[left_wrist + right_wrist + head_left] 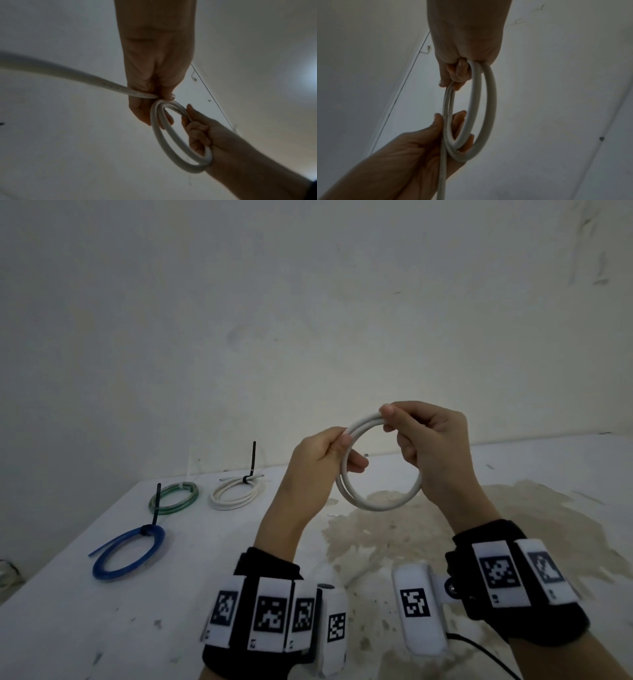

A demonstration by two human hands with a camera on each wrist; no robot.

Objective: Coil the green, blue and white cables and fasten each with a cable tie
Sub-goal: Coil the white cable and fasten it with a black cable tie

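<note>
A white cable (378,506) hangs as a coil of about two loops between both hands above the table. My left hand (337,447) pinches the coil's left side between thumb and fingers. My right hand (394,421) grips its top, fingers curled round the strands. In the left wrist view the coil (192,170) hangs over the right hand's fingers (197,128), and a free tail (68,74) runs off to the left. The right wrist view shows the coil (491,97) and the tail (442,175) passing through the left hand (436,135).
On the white table (239,542), to the left, lie a blue coil (128,553), a green coil (174,497) and a white coil (236,493), each with a black tie round it. A brownish stain (445,529) spreads under the hands. A wall stands behind.
</note>
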